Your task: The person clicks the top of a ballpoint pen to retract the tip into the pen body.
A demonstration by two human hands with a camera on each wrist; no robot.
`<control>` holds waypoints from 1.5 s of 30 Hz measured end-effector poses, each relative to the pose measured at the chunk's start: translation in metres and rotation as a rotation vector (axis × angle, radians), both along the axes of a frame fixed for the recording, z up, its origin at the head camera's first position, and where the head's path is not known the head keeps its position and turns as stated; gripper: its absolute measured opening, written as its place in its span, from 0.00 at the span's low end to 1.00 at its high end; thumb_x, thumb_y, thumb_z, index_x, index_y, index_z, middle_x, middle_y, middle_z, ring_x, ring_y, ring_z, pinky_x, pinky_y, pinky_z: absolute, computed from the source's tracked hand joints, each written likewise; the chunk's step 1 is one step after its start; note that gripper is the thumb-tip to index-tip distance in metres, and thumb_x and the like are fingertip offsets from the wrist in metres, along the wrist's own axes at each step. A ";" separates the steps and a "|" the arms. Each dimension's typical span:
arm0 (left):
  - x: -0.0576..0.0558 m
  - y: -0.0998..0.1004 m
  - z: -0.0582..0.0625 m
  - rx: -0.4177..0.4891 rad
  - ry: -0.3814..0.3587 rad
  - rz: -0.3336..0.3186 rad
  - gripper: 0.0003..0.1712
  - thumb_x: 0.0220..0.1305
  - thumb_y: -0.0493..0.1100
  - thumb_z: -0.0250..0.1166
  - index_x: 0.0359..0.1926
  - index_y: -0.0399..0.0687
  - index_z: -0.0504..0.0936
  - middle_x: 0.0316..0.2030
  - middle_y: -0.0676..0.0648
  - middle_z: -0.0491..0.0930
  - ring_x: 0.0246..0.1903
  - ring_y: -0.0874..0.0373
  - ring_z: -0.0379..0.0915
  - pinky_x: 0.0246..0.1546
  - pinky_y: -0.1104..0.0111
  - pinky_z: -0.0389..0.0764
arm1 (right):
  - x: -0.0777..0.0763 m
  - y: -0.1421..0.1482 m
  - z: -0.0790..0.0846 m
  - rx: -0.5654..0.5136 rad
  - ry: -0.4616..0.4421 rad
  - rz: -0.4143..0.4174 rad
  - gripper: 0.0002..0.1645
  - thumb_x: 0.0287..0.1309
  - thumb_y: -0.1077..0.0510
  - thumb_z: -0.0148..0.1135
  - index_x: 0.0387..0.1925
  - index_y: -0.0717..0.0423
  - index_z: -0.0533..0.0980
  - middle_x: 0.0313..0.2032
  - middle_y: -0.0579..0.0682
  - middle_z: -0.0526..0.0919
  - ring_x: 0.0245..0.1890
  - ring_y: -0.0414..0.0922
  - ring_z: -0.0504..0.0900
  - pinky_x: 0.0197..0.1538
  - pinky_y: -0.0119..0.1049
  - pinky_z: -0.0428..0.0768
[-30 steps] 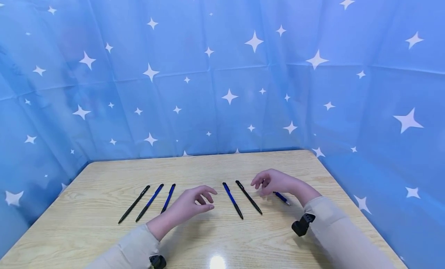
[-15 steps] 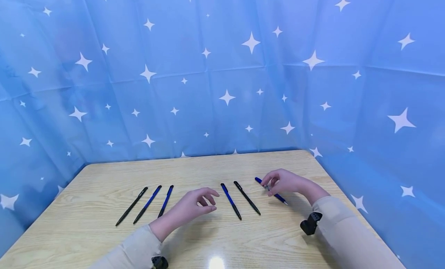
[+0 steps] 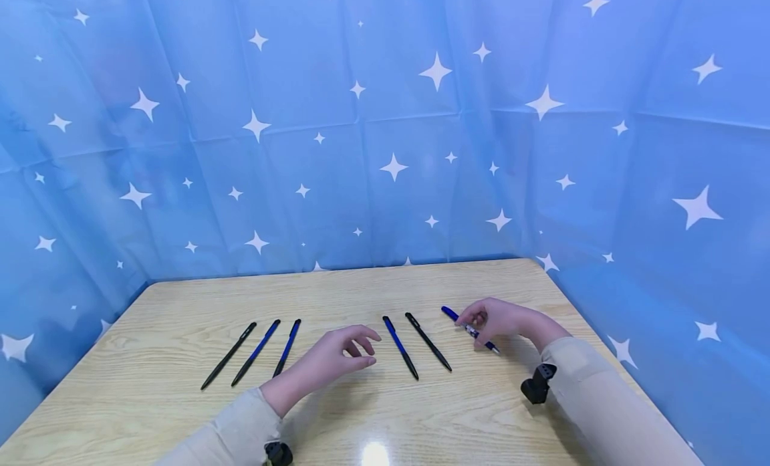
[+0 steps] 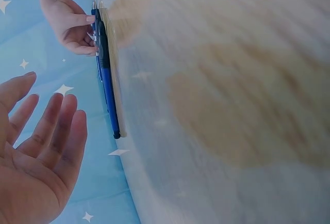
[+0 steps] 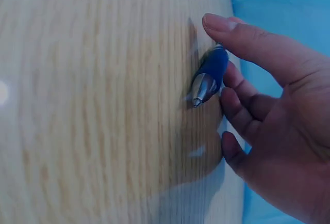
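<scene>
My right hand is over a blue pen with a silver tip, which lies slanted at the right of the table. Its thumb and fingers are spread about the pen's middle; whether they touch it is hard to tell. In the right wrist view the pen points its tip towards the camera, beside the thumb. My left hand hovers at mid-table, fingers loosely bent and holding nothing. Just right of it lie a blue-and-black pen and a black pen.
Left of my left hand, a black pen and two blue-and-black pens, one beside the other, lie slanted on the wooden table. A blue star-patterned curtain stands behind the table and along its sides.
My right hand has shifted right along the blue pen, uncovering its upper end, then dipped slightly towards me. The left hand and the pens look nearly unmoved.
</scene>
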State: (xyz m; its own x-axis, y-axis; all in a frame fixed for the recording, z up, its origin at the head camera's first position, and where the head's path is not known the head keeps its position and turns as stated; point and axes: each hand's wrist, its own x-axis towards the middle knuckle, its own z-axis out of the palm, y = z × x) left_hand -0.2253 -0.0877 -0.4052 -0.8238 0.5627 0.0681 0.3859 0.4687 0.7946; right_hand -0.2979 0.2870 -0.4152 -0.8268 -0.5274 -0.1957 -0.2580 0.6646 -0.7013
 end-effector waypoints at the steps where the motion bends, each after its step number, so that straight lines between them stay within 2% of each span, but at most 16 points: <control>1: 0.000 0.000 0.000 0.000 0.001 -0.001 0.18 0.66 0.43 0.66 0.56 0.51 0.79 0.38 0.56 0.80 0.36 0.60 0.78 0.35 0.66 0.80 | 0.000 0.000 0.000 0.007 0.000 0.003 0.25 0.44 0.68 0.76 0.48 0.54 0.82 0.35 0.51 0.74 0.32 0.46 0.68 0.35 0.37 0.69; 7: -0.002 0.003 -0.001 0.000 0.008 0.001 0.19 0.66 0.42 0.66 0.57 0.48 0.79 0.38 0.56 0.80 0.36 0.61 0.78 0.34 0.66 0.80 | -0.001 -0.002 0.002 0.058 0.010 0.025 0.21 0.44 0.68 0.76 0.44 0.52 0.84 0.30 0.52 0.72 0.27 0.44 0.66 0.30 0.34 0.66; 14: -0.003 0.006 -0.004 0.009 0.020 -0.006 0.19 0.65 0.43 0.67 0.57 0.50 0.79 0.38 0.57 0.81 0.36 0.62 0.79 0.34 0.66 0.80 | -0.001 -0.002 0.006 0.085 0.026 0.087 0.21 0.44 0.69 0.75 0.43 0.54 0.83 0.33 0.49 0.77 0.32 0.44 0.72 0.35 0.35 0.73; 19: -0.004 0.007 -0.005 0.011 0.016 -0.005 0.18 0.65 0.43 0.67 0.56 0.53 0.79 0.38 0.57 0.81 0.36 0.61 0.79 0.35 0.66 0.80 | 0.002 -0.006 0.012 0.107 -0.001 0.064 0.22 0.44 0.72 0.74 0.43 0.53 0.82 0.35 0.51 0.76 0.33 0.45 0.72 0.36 0.37 0.74; 25: -0.004 0.009 -0.003 0.018 0.018 -0.010 0.20 0.65 0.42 0.67 0.57 0.49 0.78 0.38 0.57 0.81 0.36 0.60 0.79 0.35 0.66 0.80 | 0.006 -0.011 0.017 0.117 -0.051 -0.001 0.24 0.44 0.74 0.72 0.44 0.54 0.82 0.36 0.53 0.74 0.30 0.45 0.74 0.32 0.39 0.78; 31: -0.003 0.009 -0.003 0.016 0.018 -0.020 0.20 0.65 0.42 0.67 0.58 0.48 0.78 0.38 0.57 0.81 0.36 0.60 0.79 0.34 0.67 0.80 | 0.009 -0.013 0.020 0.079 -0.115 -0.041 0.24 0.45 0.76 0.71 0.45 0.56 0.82 0.37 0.55 0.75 0.32 0.46 0.75 0.32 0.42 0.81; 37: -0.003 0.009 -0.001 0.011 0.018 -0.017 0.20 0.65 0.42 0.66 0.58 0.49 0.78 0.38 0.57 0.80 0.36 0.60 0.79 0.35 0.66 0.80 | 0.011 -0.016 0.020 0.029 -0.104 -0.046 0.25 0.44 0.77 0.71 0.45 0.54 0.82 0.39 0.52 0.76 0.32 0.46 0.77 0.31 0.41 0.81; 41: -0.004 0.009 0.003 0.009 0.016 -0.010 0.21 0.66 0.43 0.66 0.59 0.51 0.78 0.38 0.57 0.80 0.37 0.61 0.78 0.35 0.66 0.80 | 0.011 -0.023 0.021 -0.036 -0.112 -0.049 0.26 0.45 0.77 0.69 0.46 0.54 0.81 0.44 0.52 0.76 0.37 0.48 0.80 0.32 0.42 0.81; 45: -0.005 0.008 0.008 0.018 0.034 -0.007 0.21 0.66 0.43 0.66 0.59 0.54 0.78 0.39 0.57 0.80 0.37 0.61 0.78 0.35 0.65 0.80 | 0.012 -0.030 0.027 -0.121 -0.126 -0.015 0.26 0.48 0.78 0.64 0.51 0.58 0.79 0.47 0.55 0.75 0.40 0.54 0.83 0.36 0.46 0.82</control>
